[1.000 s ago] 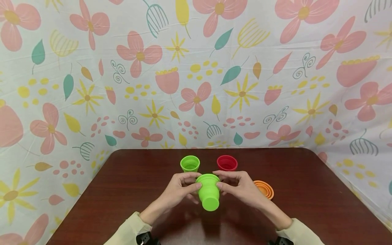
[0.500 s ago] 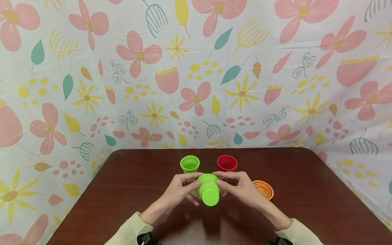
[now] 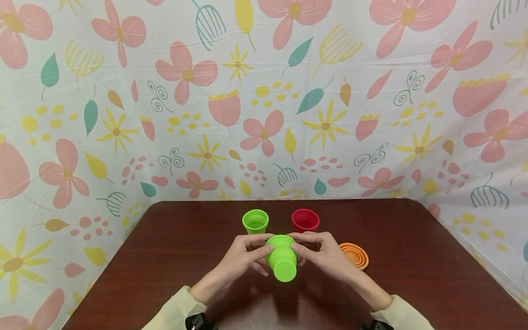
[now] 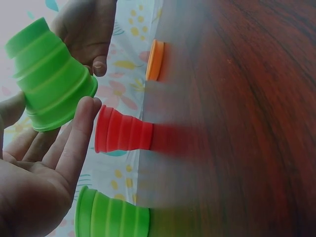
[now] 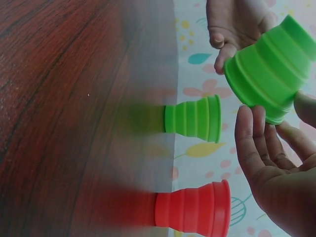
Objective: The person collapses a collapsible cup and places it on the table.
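Observation:
A bright green collapsible cup (image 3: 283,259), drawn out to its stepped length, is held above the table, base tilted toward me and rim facing away. My left hand (image 3: 244,255) pinches its left side near the rim, thumb on the near wall. From the other side, my right hand (image 3: 323,255) grips it the same way. Both wrist views show the ridged wall of this held cup (image 4: 52,74) between the two hands, with several fingers spread below the rim. The cup's inside is hidden.
Behind the hands, a second green cup (image 3: 255,222) and a red cup (image 3: 305,220) stand upright and extended on the dark wooden table (image 3: 173,247). An orange collapsed cup (image 3: 354,255) lies flat beyond my right wrist. A flower-patterned cloth (image 3: 264,91) hangs behind the table.
The held green cup's base has tipped upward toward me, then partly back down. Both hands keep their grip in nearly the same place. The other cups have not moved.

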Demonstrator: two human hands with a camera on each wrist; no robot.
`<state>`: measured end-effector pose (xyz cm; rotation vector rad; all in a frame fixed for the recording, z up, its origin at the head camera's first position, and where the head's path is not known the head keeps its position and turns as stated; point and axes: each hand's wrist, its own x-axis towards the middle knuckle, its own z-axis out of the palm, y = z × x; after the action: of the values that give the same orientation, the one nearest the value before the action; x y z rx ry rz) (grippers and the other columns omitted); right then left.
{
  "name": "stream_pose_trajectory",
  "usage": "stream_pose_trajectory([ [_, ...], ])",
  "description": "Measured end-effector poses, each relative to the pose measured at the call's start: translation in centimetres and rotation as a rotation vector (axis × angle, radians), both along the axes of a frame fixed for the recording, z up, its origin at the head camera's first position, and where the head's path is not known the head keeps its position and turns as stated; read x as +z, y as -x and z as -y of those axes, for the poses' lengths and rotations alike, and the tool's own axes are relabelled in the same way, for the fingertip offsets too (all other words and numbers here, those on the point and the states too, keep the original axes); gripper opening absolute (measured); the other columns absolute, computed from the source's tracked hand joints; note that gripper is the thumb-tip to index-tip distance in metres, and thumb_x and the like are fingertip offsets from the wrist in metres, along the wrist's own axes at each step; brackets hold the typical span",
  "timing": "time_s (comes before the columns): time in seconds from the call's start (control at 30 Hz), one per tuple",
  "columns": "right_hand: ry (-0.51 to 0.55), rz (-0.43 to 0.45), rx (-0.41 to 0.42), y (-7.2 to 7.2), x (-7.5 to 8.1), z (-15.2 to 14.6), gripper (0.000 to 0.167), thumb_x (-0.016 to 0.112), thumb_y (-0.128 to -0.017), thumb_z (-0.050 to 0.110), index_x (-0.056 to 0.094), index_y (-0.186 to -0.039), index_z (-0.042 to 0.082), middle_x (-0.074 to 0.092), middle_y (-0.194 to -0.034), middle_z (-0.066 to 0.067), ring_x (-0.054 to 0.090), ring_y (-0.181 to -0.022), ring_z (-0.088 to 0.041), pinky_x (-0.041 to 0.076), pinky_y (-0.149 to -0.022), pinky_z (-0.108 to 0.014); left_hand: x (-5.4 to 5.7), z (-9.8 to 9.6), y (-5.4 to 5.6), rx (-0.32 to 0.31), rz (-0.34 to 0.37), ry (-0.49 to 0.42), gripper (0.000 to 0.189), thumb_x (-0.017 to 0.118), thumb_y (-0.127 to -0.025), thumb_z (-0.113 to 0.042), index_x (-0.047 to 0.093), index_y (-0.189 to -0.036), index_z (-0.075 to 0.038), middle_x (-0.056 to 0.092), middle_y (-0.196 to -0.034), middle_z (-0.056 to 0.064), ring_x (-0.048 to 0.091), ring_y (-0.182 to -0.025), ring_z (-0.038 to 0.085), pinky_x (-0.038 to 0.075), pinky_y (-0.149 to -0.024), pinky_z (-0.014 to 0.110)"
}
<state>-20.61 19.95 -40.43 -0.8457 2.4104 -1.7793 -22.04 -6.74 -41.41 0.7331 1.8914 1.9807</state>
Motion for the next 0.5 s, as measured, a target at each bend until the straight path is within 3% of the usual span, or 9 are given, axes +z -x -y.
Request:
stream_pose_trajectory([
  [0.1,0.015,0.005,0.009,0.00,-0.04,0.08,0.033,0.069,-0.104,0.014,0.071,-0.134,0.000,0.076,-0.105,-0.011,0.071,-0.075,-0.028,0.065,-0.070,-0.044,0.05,-0.02,-0.05,0.005,0.005,-0.005,0.037,0.068,-0.105,-0.013,0.066,-0.138,0.002,0.073,-0.117,0.015,0.071,-0.081,0.053,0.066,-0.064,0.044],
  [0.27,0.023,0.033,0.009,-0.07,-0.01,0.16,0.034,0.069,-0.104,0.014,0.070,-0.134,-0.001,0.077,-0.107,-0.011,0.071,-0.076,-0.030,0.066,-0.071,-0.044,0.15,0.02,-0.11,0.008,0.013,-0.010,0.037,0.069,-0.104,-0.014,0.067,-0.137,0.003,0.073,-0.115,0.014,0.075,-0.074,0.036,0.066,-0.064,0.044],
  [0.5,0.023,0.043,0.012,-0.05,-0.06,0.24,0.033,0.069,-0.104,0.015,0.072,-0.133,0.000,0.077,-0.104,-0.011,0.070,-0.073,-0.029,0.066,-0.070,-0.043,-0.12,0.00,0.06,-0.007,0.002,-0.025,0.036,0.067,-0.105,-0.015,0.067,-0.135,0.004,0.074,-0.110,0.014,0.070,-0.078,0.056,0.066,-0.062,0.046],
])
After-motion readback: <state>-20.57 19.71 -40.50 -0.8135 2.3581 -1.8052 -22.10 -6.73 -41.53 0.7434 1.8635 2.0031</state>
